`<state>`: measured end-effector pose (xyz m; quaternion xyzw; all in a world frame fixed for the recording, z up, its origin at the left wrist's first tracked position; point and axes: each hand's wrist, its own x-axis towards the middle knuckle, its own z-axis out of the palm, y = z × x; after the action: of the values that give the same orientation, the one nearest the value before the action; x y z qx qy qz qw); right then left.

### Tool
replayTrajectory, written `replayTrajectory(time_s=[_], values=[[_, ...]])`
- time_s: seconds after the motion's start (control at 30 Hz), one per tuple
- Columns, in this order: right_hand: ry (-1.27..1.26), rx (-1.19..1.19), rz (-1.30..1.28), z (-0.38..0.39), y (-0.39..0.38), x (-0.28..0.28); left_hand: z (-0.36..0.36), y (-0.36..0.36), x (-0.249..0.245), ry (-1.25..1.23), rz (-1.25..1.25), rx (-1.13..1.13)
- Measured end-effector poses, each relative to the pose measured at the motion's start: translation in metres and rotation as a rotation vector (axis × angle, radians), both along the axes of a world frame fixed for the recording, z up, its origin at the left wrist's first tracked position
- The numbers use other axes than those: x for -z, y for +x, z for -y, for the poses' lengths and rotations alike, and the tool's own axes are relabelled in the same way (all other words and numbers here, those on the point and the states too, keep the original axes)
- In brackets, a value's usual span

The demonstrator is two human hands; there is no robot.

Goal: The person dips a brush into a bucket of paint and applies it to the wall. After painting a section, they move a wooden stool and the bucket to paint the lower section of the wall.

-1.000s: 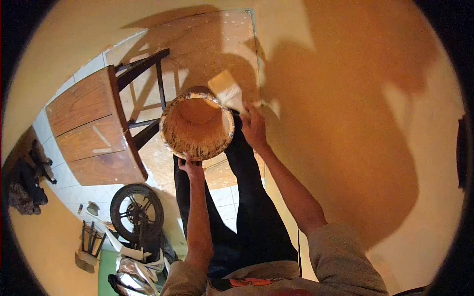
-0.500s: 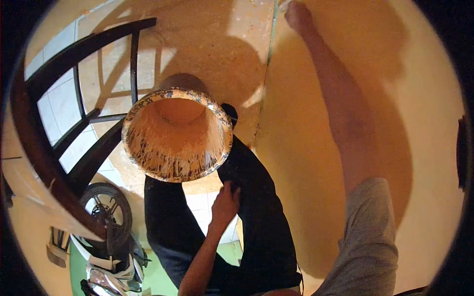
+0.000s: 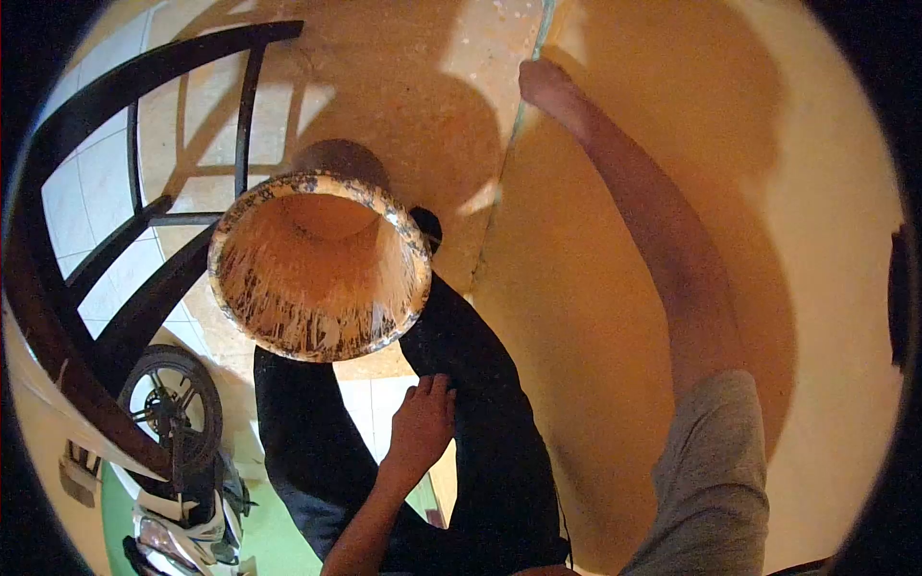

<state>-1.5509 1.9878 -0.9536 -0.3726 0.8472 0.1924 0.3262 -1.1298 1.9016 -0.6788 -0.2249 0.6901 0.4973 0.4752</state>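
Observation:
My right hand is up against the orange wall, close to the greenish vertical line where two surfaces meet. Its fingers are curled closed, and whatever they may hold is hidden. My left hand rests on the inner side of my dark-trousered leg, fingers loosely bent and no object visible in it. Ahead of my knees is a paint-stained bucket, its mouth turned toward me. Orange and whitish streaks cover its inside; the rim is flecked with dark patches. What supports the bucket is hidden.
A dark wooden chair-like frame curves along the left side. Below it, at lower left, is a motorcycle with its wheel near the frame. White floor tiles show between the bars. A brush-like object is at far left.
My right hand has come down the wall and slightly left, closer to me. The bucket, frame and motorcycle sit further left in view as my head turns. My left hand stays at my leg.

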Motion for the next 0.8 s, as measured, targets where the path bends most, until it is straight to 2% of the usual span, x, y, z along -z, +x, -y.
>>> replayTrajectory(time_s=[0.03,0.1,0.17,0.23,0.3,0.33,0.4,0.43,0.5,0.57,0.63,0.7,0.73,0.8], values=[[-0.005,-0.007,-0.010,0.002,-0.008,0.001,0.000,0.001,0.002,-0.002,-0.023,0.004],[0.093,-0.506,0.256,0.006,-0.024,0.000,0.001,-0.001,0.003,-0.002,-0.045,0.005],[0.304,-0.729,0.187,0.036,-0.047,-0.034,0.004,-0.004,0.004,-0.009,-0.077,-0.024],[-0.135,-0.358,0.039,0.002,-0.110,0.037,0.003,-0.002,0.007,-0.010,-0.077,-0.027],[-0.395,-0.020,-0.177,0.002,-0.125,0.023,0.003,0.001,0.009,-0.008,-0.072,-0.030],[-0.394,-0.023,-0.173,0.000,-0.125,0.022,0.003,0.002,0.010,-0.009,-0.081,-0.004],[-0.534,-0.014,-0.407,-0.007,-0.131,0.028,0.003,0.000,0.011,-0.010,-0.095,0.018],[-0.533,-0.016,-0.406,-0.013,-0.128,0.032,0.005,-0.001,0.010,-0.015,-0.106,0.001],[-0.277,-0.249,-0.289,-0.017,-0.103,0.017,0.006,-0.004,0.009,-0.026,-0.114,-0.024],[-0.030,-0.332,-0.242,-0.005,-0.065,0.016,0.007,-0.007,0.008,-0.025,-0.117,-0.036],[0.256,-0.324,-0.326,0.021,-0.008,0.002,0.005,-0.005,0.010,-0.028,-0.132,-0.052],[0.326,-0.227,-0.205,0.059,0.025,-0.042,0.006,-0.007,0.010,-0.032,-0.149,-0.059],[0.326,-0.224,-0.210,0.068,0.023,-0.030,0.009,-0.011,0.008,-0.027,-0.140,-0.058],[0.440,-0.053,-0.029,0.082,0.008,-0.001,0.010,-0.012,0.009,-0.022,-0.132,-0.055]])
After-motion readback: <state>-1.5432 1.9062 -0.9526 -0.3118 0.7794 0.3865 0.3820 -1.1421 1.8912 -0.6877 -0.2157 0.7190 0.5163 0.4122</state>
